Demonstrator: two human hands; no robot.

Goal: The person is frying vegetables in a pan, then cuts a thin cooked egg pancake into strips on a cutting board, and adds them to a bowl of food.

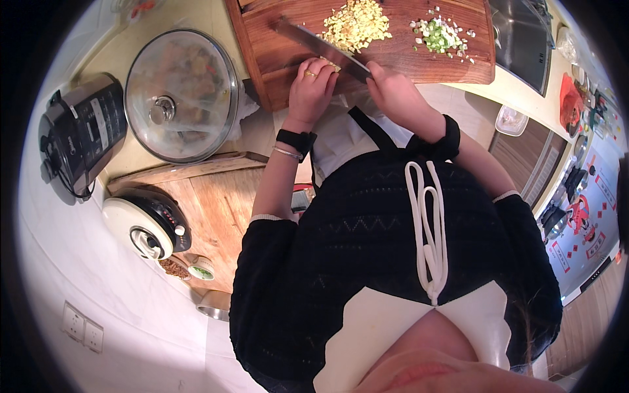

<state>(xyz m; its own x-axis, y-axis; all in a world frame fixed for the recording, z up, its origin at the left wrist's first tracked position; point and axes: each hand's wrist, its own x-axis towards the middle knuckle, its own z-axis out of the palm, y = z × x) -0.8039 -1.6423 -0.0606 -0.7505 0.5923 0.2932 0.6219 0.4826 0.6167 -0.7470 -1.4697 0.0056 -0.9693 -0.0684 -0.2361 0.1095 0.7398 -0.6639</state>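
Observation:
A wooden cutting board point(408, 73) lies before me. My right hand point(400, 96) grips the handle of a kitchen knife point(314, 42), whose blade slants across the board to the far left. Under the bent fingers of my left hand point(312, 91) is a pale yellow piece of food point(332, 64), held against the board close to the blade. Just beyond the knife sits a heap of diced pale yellow vegetable point(356, 24). Farther right is a smaller pile of chopped green onion point(442, 35). The knife's handle is mostly hidden in my fist.
Left of the board stands a pan with a glass lid point(182, 96), food visible beneath. A black Midea appliance point(91, 125) is beside the wall, and a white and black appliance point(142, 223) stands on a wooden surface point(221, 211). A metal sink point(523, 42) adjoins the board's right.

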